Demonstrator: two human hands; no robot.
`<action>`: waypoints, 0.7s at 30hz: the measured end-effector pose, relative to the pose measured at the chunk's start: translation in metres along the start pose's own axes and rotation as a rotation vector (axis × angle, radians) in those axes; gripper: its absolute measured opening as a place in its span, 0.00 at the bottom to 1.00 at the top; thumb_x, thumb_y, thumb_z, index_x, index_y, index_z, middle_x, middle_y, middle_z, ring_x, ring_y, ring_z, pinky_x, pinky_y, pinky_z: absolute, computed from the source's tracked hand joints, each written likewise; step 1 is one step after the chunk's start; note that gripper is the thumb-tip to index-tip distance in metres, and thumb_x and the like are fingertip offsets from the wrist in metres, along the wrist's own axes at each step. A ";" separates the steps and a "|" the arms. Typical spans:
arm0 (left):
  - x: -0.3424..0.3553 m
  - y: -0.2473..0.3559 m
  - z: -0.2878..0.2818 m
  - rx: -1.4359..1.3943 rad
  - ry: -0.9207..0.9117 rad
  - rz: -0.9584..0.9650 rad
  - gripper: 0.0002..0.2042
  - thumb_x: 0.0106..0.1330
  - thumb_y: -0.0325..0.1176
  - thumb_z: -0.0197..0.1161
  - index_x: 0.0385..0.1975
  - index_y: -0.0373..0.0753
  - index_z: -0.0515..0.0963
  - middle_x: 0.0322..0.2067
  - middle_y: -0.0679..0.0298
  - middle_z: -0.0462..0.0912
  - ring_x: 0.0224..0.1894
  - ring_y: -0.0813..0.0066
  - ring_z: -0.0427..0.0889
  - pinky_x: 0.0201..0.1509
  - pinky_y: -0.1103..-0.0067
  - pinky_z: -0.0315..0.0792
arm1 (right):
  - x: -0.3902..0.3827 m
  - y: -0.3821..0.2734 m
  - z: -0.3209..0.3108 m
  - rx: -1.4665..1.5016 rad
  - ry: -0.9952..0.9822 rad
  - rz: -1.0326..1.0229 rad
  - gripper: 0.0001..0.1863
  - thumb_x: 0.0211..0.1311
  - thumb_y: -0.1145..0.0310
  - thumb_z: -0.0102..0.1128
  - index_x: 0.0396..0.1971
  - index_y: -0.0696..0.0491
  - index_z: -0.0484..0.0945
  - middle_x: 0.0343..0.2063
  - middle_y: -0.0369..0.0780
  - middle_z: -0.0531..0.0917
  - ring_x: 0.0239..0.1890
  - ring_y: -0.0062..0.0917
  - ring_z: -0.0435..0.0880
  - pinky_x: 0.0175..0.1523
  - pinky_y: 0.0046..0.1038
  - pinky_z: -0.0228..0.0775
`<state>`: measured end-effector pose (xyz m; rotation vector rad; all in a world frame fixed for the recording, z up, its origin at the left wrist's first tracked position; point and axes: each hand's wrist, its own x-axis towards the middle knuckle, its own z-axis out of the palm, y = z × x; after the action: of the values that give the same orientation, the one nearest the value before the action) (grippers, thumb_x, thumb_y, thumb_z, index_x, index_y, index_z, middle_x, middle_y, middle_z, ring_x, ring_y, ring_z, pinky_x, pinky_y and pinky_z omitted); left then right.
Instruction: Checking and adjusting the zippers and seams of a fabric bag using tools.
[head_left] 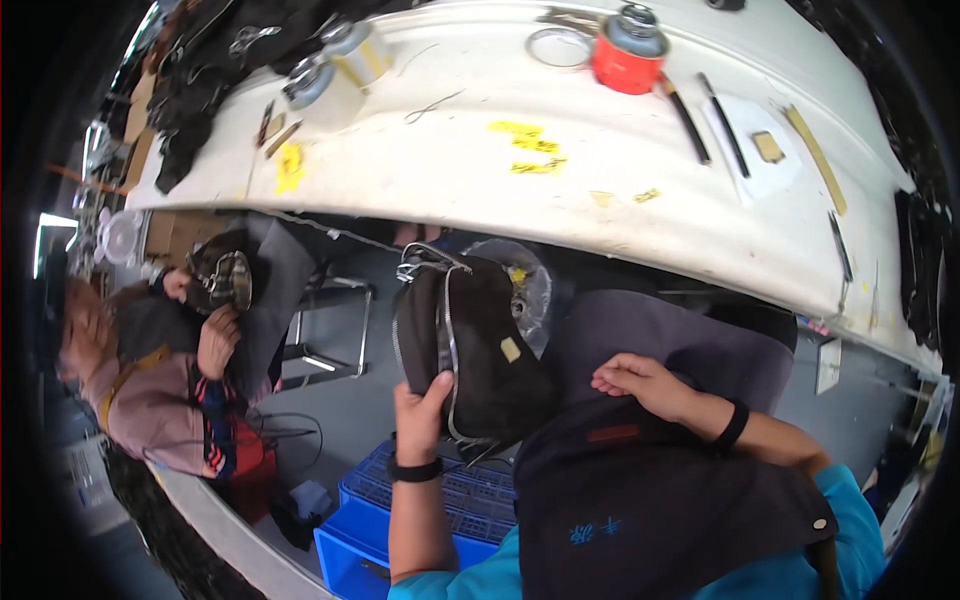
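Note:
My left hand (pixel 422 410) grips a black bag (pixel 480 350) at its lower side, thumb over the front beside a long zip. The bag has metal hardware on top and a small tan patch, and hangs above the floor in front of me. My right hand (pixel 635 380) is to the right of the bag, over my dark apron (pixel 660 510) and grey-covered lap, its fingers curled together with nothing visible in them.
The white worktable (pixel 420 180) ahead holds cans (pixel 630 65), tools and yellow scraps. A lined bin (pixel 530 280) stands under it, blue crates (pixel 365 540) beside me. At left, a co-worker (pixel 160 410) in pink holds a dark item near a metal stool (pixel 340 370).

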<state>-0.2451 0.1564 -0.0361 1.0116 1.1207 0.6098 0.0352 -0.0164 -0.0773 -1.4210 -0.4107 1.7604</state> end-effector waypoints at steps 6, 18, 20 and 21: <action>-0.014 0.027 -0.015 -0.166 -0.283 0.019 0.41 0.41 0.31 0.77 0.59 0.30 0.66 0.55 0.57 0.75 0.56 0.67 0.74 0.62 0.73 0.64 | -0.003 -0.019 -0.006 0.025 -0.016 -0.059 0.21 0.66 0.58 0.57 0.51 0.57 0.72 0.45 0.38 0.79 0.49 0.20 0.76 0.56 0.23 0.65; 0.019 0.025 0.049 0.078 -0.661 -0.110 0.35 0.52 0.34 0.73 0.59 0.29 0.65 0.55 0.58 0.74 0.56 0.72 0.72 0.61 0.76 0.63 | -0.052 -0.081 0.004 0.100 -0.133 -0.352 0.35 0.57 0.68 0.68 0.62 0.61 0.61 0.54 0.39 0.73 0.57 0.22 0.70 0.62 0.27 0.61; 0.020 0.018 0.055 0.151 -0.638 -0.085 0.34 0.53 0.34 0.72 0.58 0.29 0.65 0.54 0.58 0.74 0.56 0.72 0.72 0.61 0.76 0.63 | -0.065 -0.076 0.003 0.161 -0.100 -0.354 0.34 0.58 0.70 0.67 0.61 0.60 0.61 0.55 0.39 0.73 0.58 0.21 0.69 0.63 0.26 0.61; 0.020 0.017 0.057 0.229 -0.600 -0.046 0.33 0.54 0.34 0.72 0.58 0.29 0.66 0.54 0.59 0.74 0.56 0.72 0.72 0.61 0.75 0.63 | -0.071 -0.075 0.003 0.176 -0.076 -0.351 0.34 0.58 0.71 0.66 0.62 0.60 0.61 0.55 0.38 0.73 0.58 0.21 0.69 0.63 0.26 0.61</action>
<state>-0.1836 0.1607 -0.0250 1.2544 0.6832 0.1166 0.0632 -0.0232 0.0213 -1.0864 -0.4999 1.5264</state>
